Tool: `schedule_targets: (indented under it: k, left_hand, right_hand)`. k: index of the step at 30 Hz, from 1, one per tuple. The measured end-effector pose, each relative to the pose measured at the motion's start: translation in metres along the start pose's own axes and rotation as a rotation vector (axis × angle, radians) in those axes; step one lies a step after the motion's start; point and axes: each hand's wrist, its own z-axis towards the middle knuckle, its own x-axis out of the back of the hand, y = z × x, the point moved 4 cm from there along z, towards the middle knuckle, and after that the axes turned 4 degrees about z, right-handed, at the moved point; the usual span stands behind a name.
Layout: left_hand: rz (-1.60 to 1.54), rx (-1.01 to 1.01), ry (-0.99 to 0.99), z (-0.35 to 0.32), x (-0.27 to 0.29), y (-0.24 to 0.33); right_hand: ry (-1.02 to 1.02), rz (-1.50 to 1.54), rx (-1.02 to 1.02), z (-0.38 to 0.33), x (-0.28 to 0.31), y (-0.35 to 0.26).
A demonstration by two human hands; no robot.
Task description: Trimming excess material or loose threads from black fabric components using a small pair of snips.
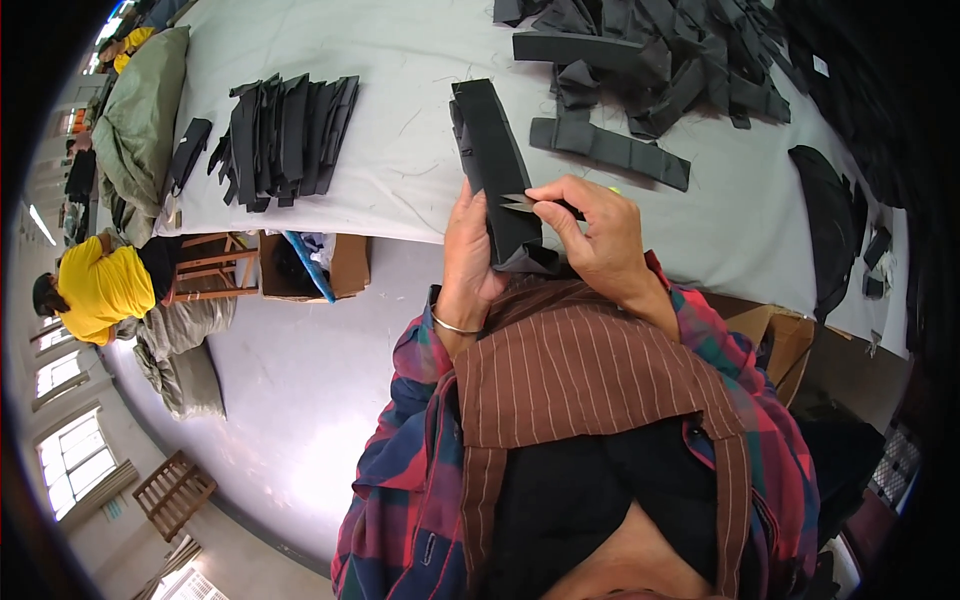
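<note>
A long folded strip of black fabric [493,150] stands out over the table's near edge, its lower end close to my apron. My left hand [470,250] is closed round its left side, thumb along the cloth. In my right hand [600,235] is a small pair of thread snips [518,203], gripped between thumb and fingers. Their pointed blades, a little apart, lie over the strip's right edge; most of the handle is hidden by my fingers. Just beyond my right hand lies another flat black fabric strip [610,152].
A neat row of black strips [285,140] lies left on the pale table [400,170]; a loose black heap [670,60] lies far right. Cardboard boxes stand below the table's edge, one at left [350,268], one at right [790,345]. A person in yellow [110,290] bends over at far left.
</note>
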Motion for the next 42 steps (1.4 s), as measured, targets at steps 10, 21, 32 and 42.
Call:
schedule_targets:
  k: [10, 21, 32, 42]
  left_hand:
    - [-0.028, 0.025, 0.079, -0.001, -0.001, -0.004]
    - [-0.093, 0.034, 0.056, 0.0, 0.002, 0.004]
    - [-0.161, 0.067, -0.136, 0.002, -0.002, 0.001]
    - [0.012, 0.017, -0.025, 0.0, -0.001, 0.004]
  right_hand:
    - [0.014, -0.171, 0.214, 0.005, -0.007, 0.003]
    - [-0.079, -0.001, 0.089, 0.006, 0.02, 0.01]
    - [0.016, 0.095, -0.113, 0.009, 0.017, 0.029]
    - [-0.061, 0.04, 0.162, 0.006, 0.009, 0.009]
